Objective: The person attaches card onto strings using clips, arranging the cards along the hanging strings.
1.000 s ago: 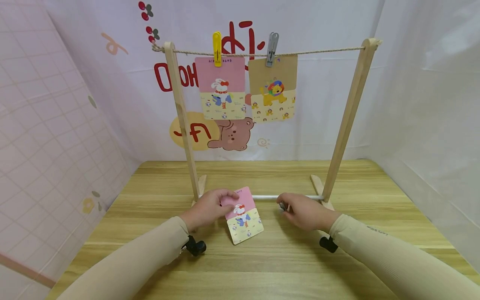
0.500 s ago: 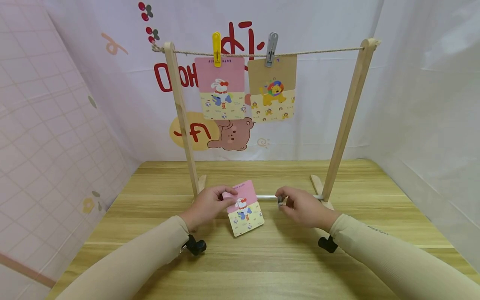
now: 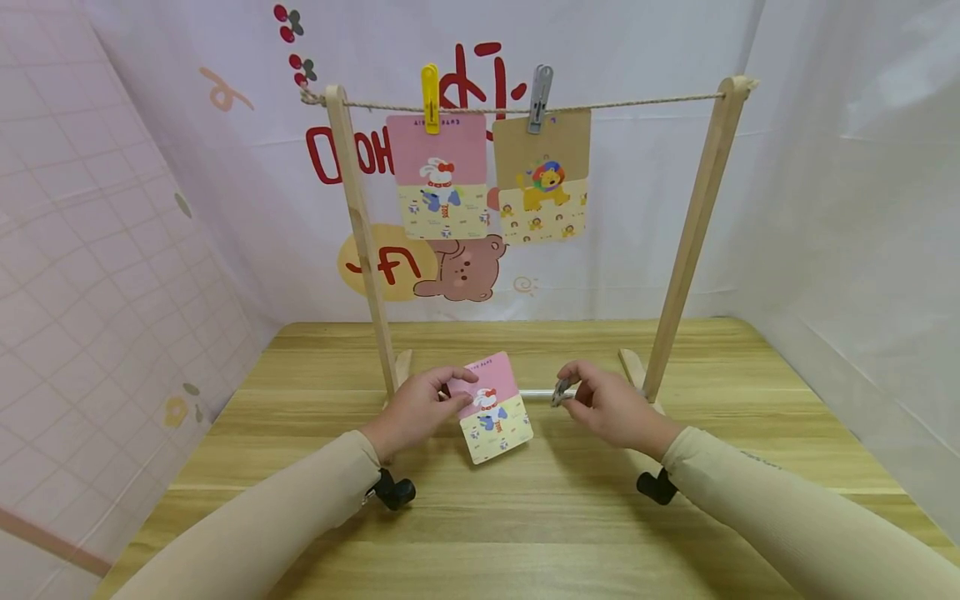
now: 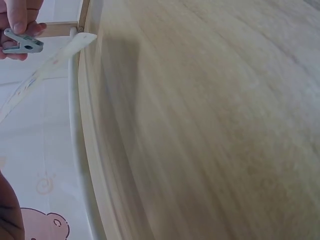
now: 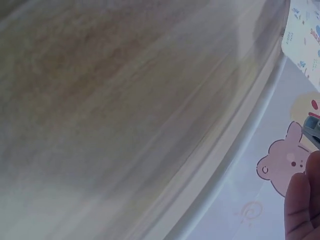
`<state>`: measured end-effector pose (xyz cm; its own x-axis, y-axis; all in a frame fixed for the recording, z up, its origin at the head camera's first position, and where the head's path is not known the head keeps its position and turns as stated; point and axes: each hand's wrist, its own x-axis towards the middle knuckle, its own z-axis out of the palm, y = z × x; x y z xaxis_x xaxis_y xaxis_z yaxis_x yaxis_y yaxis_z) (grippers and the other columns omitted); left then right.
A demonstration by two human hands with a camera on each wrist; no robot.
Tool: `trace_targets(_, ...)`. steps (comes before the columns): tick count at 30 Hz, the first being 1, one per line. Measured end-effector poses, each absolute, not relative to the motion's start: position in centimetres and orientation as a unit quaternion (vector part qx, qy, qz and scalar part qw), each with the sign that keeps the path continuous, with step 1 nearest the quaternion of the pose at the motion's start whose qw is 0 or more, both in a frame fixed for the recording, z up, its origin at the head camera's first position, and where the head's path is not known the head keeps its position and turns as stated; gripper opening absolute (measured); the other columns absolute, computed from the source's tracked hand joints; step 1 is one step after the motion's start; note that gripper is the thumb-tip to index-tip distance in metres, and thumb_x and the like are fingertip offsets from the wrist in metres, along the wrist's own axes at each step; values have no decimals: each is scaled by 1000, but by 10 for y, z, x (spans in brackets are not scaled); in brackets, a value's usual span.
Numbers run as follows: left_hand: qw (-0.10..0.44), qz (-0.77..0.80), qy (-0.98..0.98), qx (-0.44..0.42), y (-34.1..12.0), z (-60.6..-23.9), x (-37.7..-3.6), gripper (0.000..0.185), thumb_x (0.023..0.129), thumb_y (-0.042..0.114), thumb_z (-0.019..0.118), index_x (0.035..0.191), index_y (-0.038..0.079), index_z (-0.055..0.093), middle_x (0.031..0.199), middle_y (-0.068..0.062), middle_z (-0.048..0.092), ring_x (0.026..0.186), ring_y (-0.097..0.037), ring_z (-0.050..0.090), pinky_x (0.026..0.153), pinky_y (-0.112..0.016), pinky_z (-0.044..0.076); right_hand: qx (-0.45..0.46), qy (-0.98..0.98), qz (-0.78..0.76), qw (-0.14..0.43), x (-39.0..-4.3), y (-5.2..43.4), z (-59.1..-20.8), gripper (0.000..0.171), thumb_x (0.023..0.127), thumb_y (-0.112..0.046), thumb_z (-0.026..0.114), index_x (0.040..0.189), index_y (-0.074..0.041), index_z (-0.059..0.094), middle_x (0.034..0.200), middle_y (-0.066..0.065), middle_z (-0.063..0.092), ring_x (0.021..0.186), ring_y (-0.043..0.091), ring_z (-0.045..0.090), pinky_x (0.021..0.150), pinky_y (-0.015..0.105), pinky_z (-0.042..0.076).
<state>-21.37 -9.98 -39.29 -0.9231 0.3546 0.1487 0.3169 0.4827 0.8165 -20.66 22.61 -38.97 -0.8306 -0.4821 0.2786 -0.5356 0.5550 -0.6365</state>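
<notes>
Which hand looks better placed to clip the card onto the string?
Probably the right hand: it pinches the grey plastic clothespin, while the left hand holds the pink-and-yellow rabbit card.

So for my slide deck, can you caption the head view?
Left hand holds a pink card, right hand pinches a grey clothespin.

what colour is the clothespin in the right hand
Grey. The clothespin pinched by the right hand shows most clearly in the left wrist view.
</notes>
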Motion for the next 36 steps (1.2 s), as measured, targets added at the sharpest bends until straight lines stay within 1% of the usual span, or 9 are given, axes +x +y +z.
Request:
trace_targets(7,-16,478,854,204,-96,-391,-215,21,99,16,75,120,17,75,96,-1,71,84,-16,61,67,-23,50,276,-875,394,52,-208,226,-389,26,94,2,74,115,-7,62,97,6,74,64,4,58,54,23,49)
trace_targets(13,-47,475,853,208,-94,-391,-215,22,98,18,77,120,16,76,93,-1,70,80,-15,60,63,-22,48,266,-871,409,59,-208,226,-387,24,95,1,74,115,-6,63,98,3,73,64,7,59,55,24,50)
trace_targets(18,-57,471,854,212,-94,-390,-215,31,99,20,75,130,19,72,98,-1,72,79,-17,59,62,-22,48,265,-868,415,66,-207,226,-387,24,95,2,73,116,-4,63,99,5,72,64,6,58,55,24,50)
trace_targets(21,-47,483,849,208,-95,-388,-216,43,100,21,75,142,20,64,100,-3,71,79,-18,58,61,-22,48,265,-867,417,73,-207,227,-387,24,95,1,73,116,-3,63,98,6,72,64,5,57,54,24,49)
trace_targets(23,-37,498,843,202,-95,-387,-217,49,100,22,75,145,19,58,99,-5,71,79,-18,59,61,-22,48,263,-865,420,74,-206,227,-386,24,95,1,73,116,-4,63,99,6,71,64,5,57,54,24,49)
trace_targets(26,-26,520,832,194,-95,-385,-217,45,99,21,76,140,15,57,103,-6,73,81,-19,60,62,-22,50,263,-864,424,72,-206,227,-386,24,95,1,72,117,-5,63,99,5,71,64,5,57,54,24,49)
trace_targets(29,-24,532,824,191,-95,-384,-218,33,99,19,76,128,12,61,109,-6,75,83,-21,61,65,-22,53,263,-864,423,71,-206,227,-386,24,96,1,72,116,-6,62,100,5,70,64,6,57,54,25,49)
trace_targets(33,-35,527,827,192,-94,-382,-218,24,99,21,75,119,11,64,105,-6,74,83,-25,61,64,-22,52,263,-864,422,80,-206,228,-387,23,96,0,72,116,-6,63,99,5,70,63,5,56,53,25,48)
trace_targets(36,-48,519,832,189,-93,-381,-220,20,99,24,76,113,12,66,100,-4,72,82,-25,61,61,-22,49,262,-862,425,88,-206,228,-386,23,97,0,72,117,-5,63,99,5,70,62,6,56,53,25,48)
